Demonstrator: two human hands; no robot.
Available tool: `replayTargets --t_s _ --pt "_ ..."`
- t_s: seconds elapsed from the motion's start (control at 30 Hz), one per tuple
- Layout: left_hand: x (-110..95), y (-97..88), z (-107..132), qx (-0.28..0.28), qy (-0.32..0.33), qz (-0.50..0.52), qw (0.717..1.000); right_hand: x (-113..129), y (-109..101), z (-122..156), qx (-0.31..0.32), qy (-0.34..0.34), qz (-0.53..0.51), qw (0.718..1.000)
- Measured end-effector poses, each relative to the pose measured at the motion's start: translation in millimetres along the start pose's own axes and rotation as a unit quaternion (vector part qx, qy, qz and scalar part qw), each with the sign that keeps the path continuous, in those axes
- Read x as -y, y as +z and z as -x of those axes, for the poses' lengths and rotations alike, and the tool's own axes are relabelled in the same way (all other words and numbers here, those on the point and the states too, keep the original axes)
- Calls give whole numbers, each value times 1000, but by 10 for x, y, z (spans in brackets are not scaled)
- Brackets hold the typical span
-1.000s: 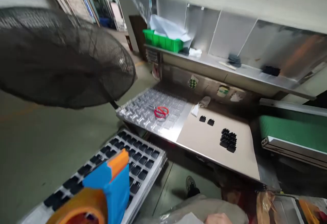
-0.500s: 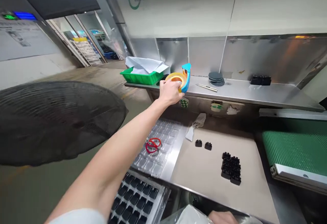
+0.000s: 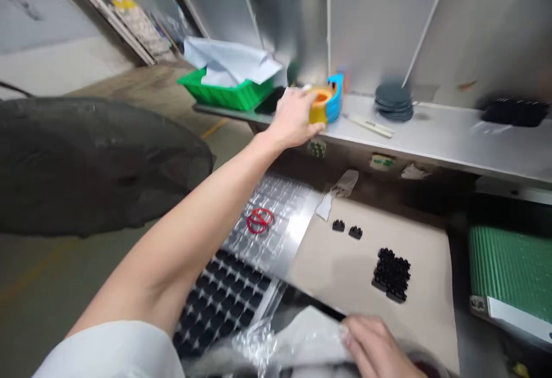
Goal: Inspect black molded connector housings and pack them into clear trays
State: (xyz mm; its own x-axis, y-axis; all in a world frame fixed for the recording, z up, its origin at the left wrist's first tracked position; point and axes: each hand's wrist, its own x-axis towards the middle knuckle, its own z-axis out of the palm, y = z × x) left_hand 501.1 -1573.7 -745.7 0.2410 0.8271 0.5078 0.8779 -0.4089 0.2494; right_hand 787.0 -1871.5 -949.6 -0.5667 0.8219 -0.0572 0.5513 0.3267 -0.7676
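Left hand (image 3: 293,119) is on the blue tape dispenser (image 3: 330,100) at the edge of the steel shelf (image 3: 444,136), parked handy up there, but blur hides any real grip. Below the shelf, right hand (image 3: 375,346) pinches a crinkly plastic sheet (image 3: 302,338) firmly.

Lit brightly and evenly from above, with pale glare along the steel shelf (image 3: 435,142) and only soft shadows on the worktop (image 3: 366,274). Smeared by motion blur throughout, worst on the tape dispenser (image 3: 332,102) and the black blocks (image 3: 513,112) at upper right. Bowed by wide-angle distortion toward the edges; fan guard (image 3: 86,165) dim and murky.
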Motion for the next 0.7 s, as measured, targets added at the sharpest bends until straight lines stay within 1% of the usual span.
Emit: replayTargets --t_s 0.03,0.07,0.1,0.13,0.17,0.2,0.23,0.27,0.3,0.33,0.37,0.4,0.43,0.47,0.5,0.53,0.57,0.6,0.63,0.7 --pt "-51 -179 247 -9 8 42 999 151 -248 11 -6 -20 -12 1000" --pt "-82 -359 541 -12 -4 102 995 271 -495 2 -14 -41 -27 999" --pt "-92 -522 884 -7 -36 179 983 353 -730 -24 -19 -58 -45 997" --pt "-86 -651 1273 27 -82 264 961 397 -947 -67 -22 -70 -65 995" --pt "-74 -731 1701 46 -137 365 920 402 -1145 -124 -22 -75 -86 993" --pt "-68 -752 2155 67 -198 454 866 374 -1323 -194 -16 -76 -107 991" --pt "-79 -714 2615 24 -250 513 821 319 -1485 -280 -3 -74 -126 989" --pt "-118 -624 3057 -19 -290 548 784 245 -1634 -384 17 -71 -145 987" --pt "-190 -495 3457 -58 -316 566 759 160 -1775 -510 45 -68 -159 984" --pt "-297 -349 3795 -48 -343 587 732 74 -1910 -660 77 -62 -169 981" --pt "-437 -206 4057 -44 -364 600 711 -3 -2039 -834 106 -54 -175 977" --pt "-603 -85 4236 -33 -386 605 696 -65 -2162 -1029 133 -44 -177 974" --pt "-785 2 4332 -20 -409 602 685 -103 -2275 -1239 155 -33 -176 971" --pt "-973 50 4350 -14 -432 591 681 -112 -2376 -1458 175 -22 -172 969" --pt "-1155 59 4295 -10 -455 572 683 -90 -2460 -1675 195 -11 -163 967" --pt "-1325 38 4179 -11 -477 546 689 -38 -2525 -1885 216 -5 -149 965" --pt "-1476 -5 4009 -24 -500 513 698 41 -2569 -2080 242 -7 -128 962" --pt "-1607 -60 3798 -49 -521 471 710 140 -2591 -2258 269 -16 -103 957" --pt "-1718 -118 3557 -84 -541 422 723 254 -2589 -2418 298 -33 -75 951" --pt "-1876 -216 3043 -162 -565 309 747 495 -2519 -2693 355 -92 -20 930"
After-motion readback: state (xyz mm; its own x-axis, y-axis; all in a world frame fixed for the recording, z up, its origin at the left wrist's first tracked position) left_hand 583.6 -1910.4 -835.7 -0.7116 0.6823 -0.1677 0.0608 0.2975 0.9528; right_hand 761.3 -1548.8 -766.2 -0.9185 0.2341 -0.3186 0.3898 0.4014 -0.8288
